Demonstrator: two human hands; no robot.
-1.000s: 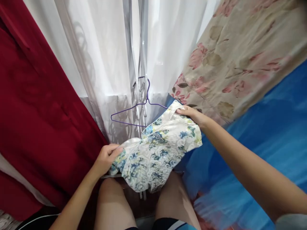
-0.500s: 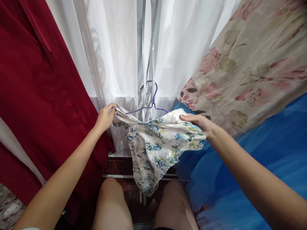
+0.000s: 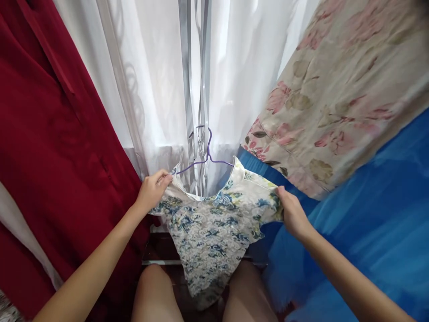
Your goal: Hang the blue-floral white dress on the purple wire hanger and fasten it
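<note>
A small white garment with blue and green flowers (image 3: 214, 223) hangs spread over a purple wire hanger (image 3: 204, 156), whose hook catches on a metal grille behind sheer white curtains. My left hand (image 3: 152, 190) pinches the garment's left shoulder where the hanger's arm sticks out. My right hand (image 3: 291, 210) grips the garment's right edge lower down. The cloth's lower part drapes down between my knees.
A dark red curtain (image 3: 50, 147) hangs at the left. White sheer curtains (image 3: 161, 80) cover the window ahead. A beige cloth with pink flowers (image 3: 338, 89) and a blue cloth (image 3: 375, 205) hang at the right. A dark wooden ledge (image 3: 161, 246) lies below.
My left hand rose from the garment's lower corner to its left shoulder at the hanger. My right hand slid down from the top to the right edge. The garment now hangs spread out.
</note>
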